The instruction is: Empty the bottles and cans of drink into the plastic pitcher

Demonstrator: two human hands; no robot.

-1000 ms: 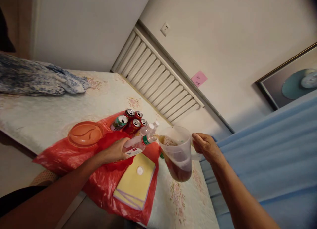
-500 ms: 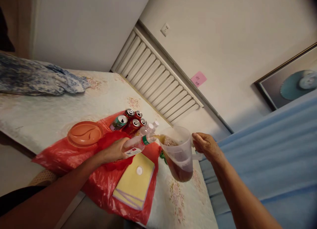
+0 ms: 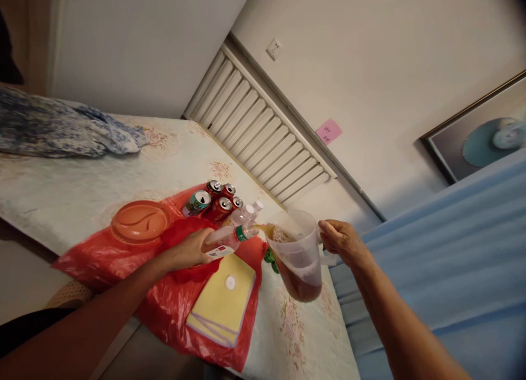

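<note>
Right hand grips the handle of a tilted pitcher, its brown liquid at the mouth of the bottle the left hand holds, over the red bag.

You face pale plain walls meeting at a corner, with a white slatted radiator cover, a socket, a pink note, a framed picture, and the floral-clothed counter beside blue bedding

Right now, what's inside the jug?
The clear jug, held tilted by the right hand, holds brown liquid. Foam hides what lies deeper.
</note>
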